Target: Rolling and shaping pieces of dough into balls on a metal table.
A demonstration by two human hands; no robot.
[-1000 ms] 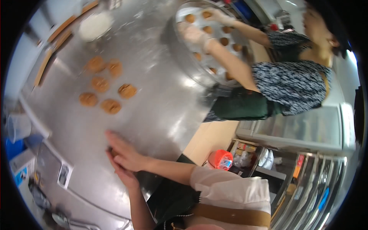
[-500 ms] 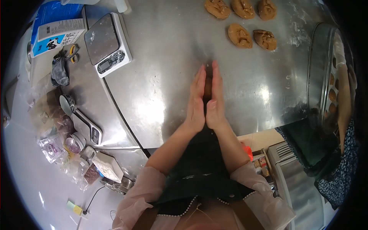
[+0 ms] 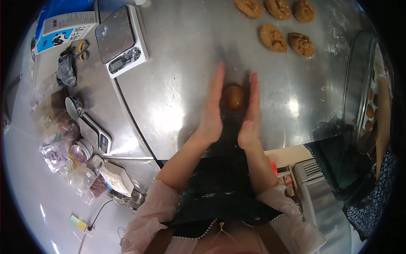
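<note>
Carton (image 3: pixel 65 31), blue and white, sits at the far left, with yellow-handled scissors (image 3: pixel 83 55) just nearer to us. Nearer still lies a spoon scale (image 3: pixel 89 125), its bowl at the far end. To its right, on the far side, a white-edged scale (image 3: pixel 116 36) rests on the steel surface (image 3: pixel 169 76). Next comes our left hand (image 3: pixel 213 112), its grip unclosed: fingers straight, palm turned right. A smooth brown ball (image 3: pixel 233 97) is between our palms, seemingly resting on the surface; we cannot tell whether it touches either one. Our right hand (image 3: pixel 251 116) faces it, its grip also flat and unclosed. Far and right, we see five rough lumps (image 3: pixel 272 38), three far and two nearer. At the right edge, a round pan (image 3: pixel 349 72) holds more balls (image 3: pixel 370 111), and a co-worker's arm (image 3: pixel 383 122) crosses it.
</note>
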